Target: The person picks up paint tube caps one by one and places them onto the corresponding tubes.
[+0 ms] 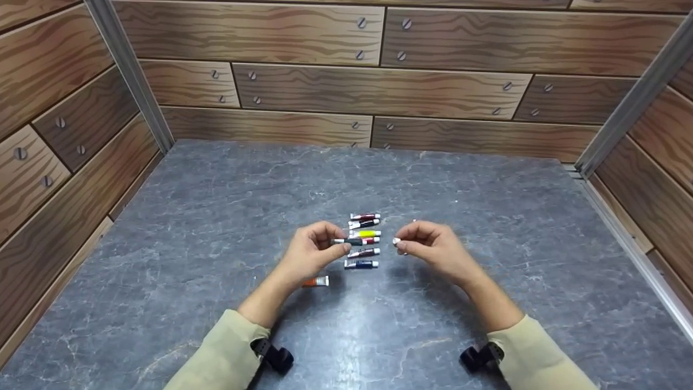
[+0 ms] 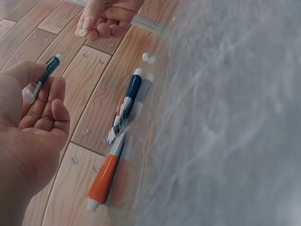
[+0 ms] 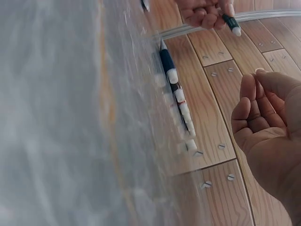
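My left hand pinches a small dark green paint tube between thumb and fingers, its pale nozzle end pointing towards the right hand. Across from it, my right hand pinches a small white cap at the fingertips. A gap separates cap and tube, both held above the table. Below the tube lies a column of paint tubes, among them a yellow tube, a maroon tube and a dark blue tube. An orange tube lies nearer, partly hidden by the left wrist.
A small white cap lies on the table past the blue tube in the left wrist view. The grey marbled table is enclosed by wood-patterned walls with metal corner posts.
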{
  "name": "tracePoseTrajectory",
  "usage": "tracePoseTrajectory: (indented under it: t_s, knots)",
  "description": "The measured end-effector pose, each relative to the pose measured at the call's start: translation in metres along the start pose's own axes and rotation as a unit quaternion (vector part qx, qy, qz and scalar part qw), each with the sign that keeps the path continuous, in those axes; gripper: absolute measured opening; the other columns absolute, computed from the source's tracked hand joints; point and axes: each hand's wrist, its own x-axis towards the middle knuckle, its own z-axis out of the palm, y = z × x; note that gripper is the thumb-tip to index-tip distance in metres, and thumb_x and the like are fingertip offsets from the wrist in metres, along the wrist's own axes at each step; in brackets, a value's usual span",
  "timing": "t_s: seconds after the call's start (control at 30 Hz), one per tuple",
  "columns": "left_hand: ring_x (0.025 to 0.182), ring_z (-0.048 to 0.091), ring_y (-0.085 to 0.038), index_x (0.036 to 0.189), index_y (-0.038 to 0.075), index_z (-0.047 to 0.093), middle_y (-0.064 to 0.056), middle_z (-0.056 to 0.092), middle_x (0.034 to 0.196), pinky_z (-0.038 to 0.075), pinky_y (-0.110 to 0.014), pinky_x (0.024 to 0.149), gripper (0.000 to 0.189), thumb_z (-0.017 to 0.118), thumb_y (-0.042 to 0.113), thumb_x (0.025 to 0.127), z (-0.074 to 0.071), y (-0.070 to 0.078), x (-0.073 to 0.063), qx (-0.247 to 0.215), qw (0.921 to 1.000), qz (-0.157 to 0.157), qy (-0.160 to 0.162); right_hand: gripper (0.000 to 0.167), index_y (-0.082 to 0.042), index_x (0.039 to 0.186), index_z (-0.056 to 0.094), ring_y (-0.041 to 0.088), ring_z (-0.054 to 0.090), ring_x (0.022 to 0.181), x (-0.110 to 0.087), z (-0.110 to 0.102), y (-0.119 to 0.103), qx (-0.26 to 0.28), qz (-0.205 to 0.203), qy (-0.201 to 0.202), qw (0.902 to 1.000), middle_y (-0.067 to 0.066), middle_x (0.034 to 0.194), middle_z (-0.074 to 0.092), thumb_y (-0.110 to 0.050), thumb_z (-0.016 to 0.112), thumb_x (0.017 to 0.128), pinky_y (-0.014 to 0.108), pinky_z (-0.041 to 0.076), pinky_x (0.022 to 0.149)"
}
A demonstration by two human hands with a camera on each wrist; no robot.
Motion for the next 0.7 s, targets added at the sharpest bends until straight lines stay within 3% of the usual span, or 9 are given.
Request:
tracePoseTrajectory:
  t_s: [0.43,0.7]
  knots:
    - [0.073,0.065,-0.009,0.098,-0.011,0.07,-0.004,0.074,0.086,0.052,-0.02,0.063,0.016,0.079,-0.003,0.089,0.01,0.0,-0.006,-0.027,0.9994,-0.005,-0.023,0.013,0.006,0.106,0.074,0.015,0.072,0.084,-0.006,0.02,0.0,0.007,-0.035,-0.002,0.9993,0.007,0.095,0.075,0.004,0.077,0.093,0.027,0.06,0.076]
    - [0.069,0.061,-0.008,0.097,-0.008,0.072,-0.003,0.072,0.084,0.049,-0.02,0.061,0.014,0.08,0.0,0.089,0.011,-0.003,-0.007,-0.013,0.9994,-0.005,-0.033,0.014,0.008,0.106,0.074,0.013,0.071,0.083,-0.006,0.028,0.008,0.013,-0.058,-0.013,0.9982,0.014,0.097,0.075,0.003,0.077,0.093,0.024,0.058,0.073]
